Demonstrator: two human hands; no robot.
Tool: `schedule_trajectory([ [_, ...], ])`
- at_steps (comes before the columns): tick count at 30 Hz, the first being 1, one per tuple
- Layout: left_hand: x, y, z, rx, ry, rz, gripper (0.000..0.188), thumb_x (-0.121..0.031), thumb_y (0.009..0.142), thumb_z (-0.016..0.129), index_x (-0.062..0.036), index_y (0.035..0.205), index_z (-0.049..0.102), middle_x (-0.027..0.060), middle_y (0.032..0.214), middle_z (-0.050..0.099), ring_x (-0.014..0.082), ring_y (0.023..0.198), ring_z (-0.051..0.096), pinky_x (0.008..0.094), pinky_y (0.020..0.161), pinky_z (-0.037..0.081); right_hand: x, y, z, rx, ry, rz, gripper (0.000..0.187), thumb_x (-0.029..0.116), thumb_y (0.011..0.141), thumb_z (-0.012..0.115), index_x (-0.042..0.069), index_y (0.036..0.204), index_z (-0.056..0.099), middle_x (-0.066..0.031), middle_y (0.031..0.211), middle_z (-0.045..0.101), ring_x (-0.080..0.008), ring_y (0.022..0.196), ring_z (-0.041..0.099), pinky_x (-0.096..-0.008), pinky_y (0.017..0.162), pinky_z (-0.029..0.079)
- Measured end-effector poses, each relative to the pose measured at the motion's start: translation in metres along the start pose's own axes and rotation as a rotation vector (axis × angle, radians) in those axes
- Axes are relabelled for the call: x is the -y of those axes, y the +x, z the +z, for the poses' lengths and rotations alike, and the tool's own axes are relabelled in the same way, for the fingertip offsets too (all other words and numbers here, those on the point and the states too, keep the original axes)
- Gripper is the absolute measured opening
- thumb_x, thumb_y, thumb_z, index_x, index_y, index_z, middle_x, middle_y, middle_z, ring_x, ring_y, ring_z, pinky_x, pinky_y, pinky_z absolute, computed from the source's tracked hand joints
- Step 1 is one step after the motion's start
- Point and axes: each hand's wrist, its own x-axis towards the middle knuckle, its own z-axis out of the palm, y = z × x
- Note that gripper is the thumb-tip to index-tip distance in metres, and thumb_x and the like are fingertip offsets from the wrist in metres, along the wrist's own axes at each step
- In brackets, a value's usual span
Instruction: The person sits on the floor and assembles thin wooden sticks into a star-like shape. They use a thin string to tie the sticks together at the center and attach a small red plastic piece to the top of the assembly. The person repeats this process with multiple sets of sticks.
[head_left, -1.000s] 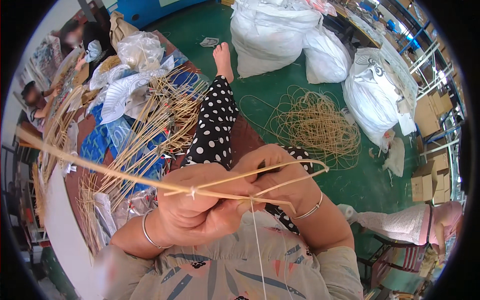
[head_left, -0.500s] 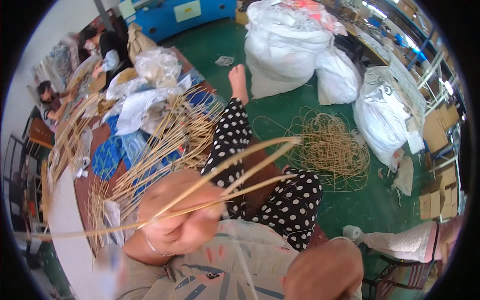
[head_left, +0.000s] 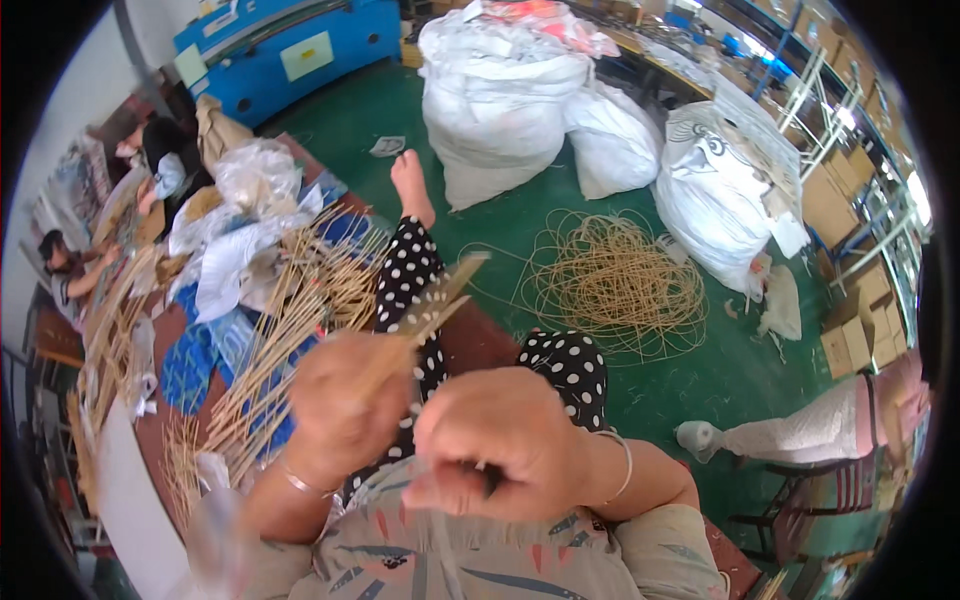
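My left hand [head_left: 350,405] is closed around several thin, pale cane strips [head_left: 428,310], blurred by motion. Their ends stick up past my fingers, in front of my dotted trouser leg. Close beside it, my right hand [head_left: 505,440] is curled with thumb and fingers drawn together. Whatever it pinches is too blurred to make out. A faint whitish strip [head_left: 450,545] hangs below it, over my patterned top.
Left of my legs, cane sticks [head_left: 270,350] lie heaped beside blue cloth [head_left: 190,365] and clear plastic bags [head_left: 258,175]. A tangled cane coil [head_left: 615,285] rests on the green floor. White sacks [head_left: 500,110] stand beyond. People [head_left: 75,270] sit far left; another person's leg [head_left: 800,425] is at right.
My right hand has come up from the lower right to beside my left hand. The cane strips in my left hand now point up more steeply. The view has swung right.
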Motion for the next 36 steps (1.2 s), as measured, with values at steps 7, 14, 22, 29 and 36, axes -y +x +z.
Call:
schedule_trajectory([
  [7,-0.039,0.030,-0.013,-0.073,-0.272,0.144,0.024,-0.002,0.068,0.062,0.0001,0.091,0.057,0.0081,0.071,0.059,0.0179,0.049,0.054,0.0279,0.038,0.041,0.031,-0.014,0.014,-0.010,1.041,0.196,0.022,0.025,0.084,0.050,0.004,0.077,0.054,-0.0089,0.064,0.053,-0.0221,0.050,0.051,-0.0302,0.046,0.037],
  [14,-0.053,0.023,-0.028,-0.159,-0.377,0.205,0.026,-0.004,0.067,0.064,-0.0001,0.092,0.057,0.0068,0.070,0.058,0.0168,0.047,0.052,0.0270,0.037,0.039,0.007,-0.011,0.011,0.205,0.249,-0.335,0.014,0.015,0.076,0.055,0.002,0.080,0.053,-0.0092,0.063,0.054,-0.0229,0.050,0.051,-0.0309,0.045,0.039],
  [22,-0.031,0.003,-0.013,-0.053,-0.109,0.172,0.029,-0.005,0.067,0.065,-0.0005,0.094,0.056,0.0051,0.069,0.057,0.0162,0.048,0.052,0.0264,0.037,0.037,-0.006,-0.005,0.014,-0.315,-0.703,-0.166,0.014,-0.002,0.064,0.060,0.002,0.075,0.052,-0.0070,0.064,0.054,-0.0228,0.050,0.051,-0.0303,0.044,0.040],
  [29,-0.009,-0.007,0.010,-0.052,0.031,0.078,0.021,0.001,0.070,0.061,-0.0013,0.091,0.055,0.0057,0.075,0.056,0.0178,0.052,0.052,0.0267,0.043,0.039,-0.045,-0.010,0.014,-0.371,-0.473,0.028,0.012,0.001,0.067,0.060,0.005,0.071,0.049,-0.0073,0.057,0.048,-0.0215,0.049,0.049,-0.0306,0.045,0.038],
  [36,-0.023,0.009,0.008,-0.180,-0.076,0.115,0.008,-0.003,0.071,0.060,-0.0021,0.078,0.059,0.0073,0.066,0.057,0.0171,0.046,0.051,0.0268,0.040,0.039,0.018,-0.008,0.022,-0.076,0.713,0.105,0.014,0.011,0.069,0.063,0.003,0.072,0.052,-0.0078,0.064,0.054,-0.0203,0.051,0.051,-0.0294,0.045,0.039],
])
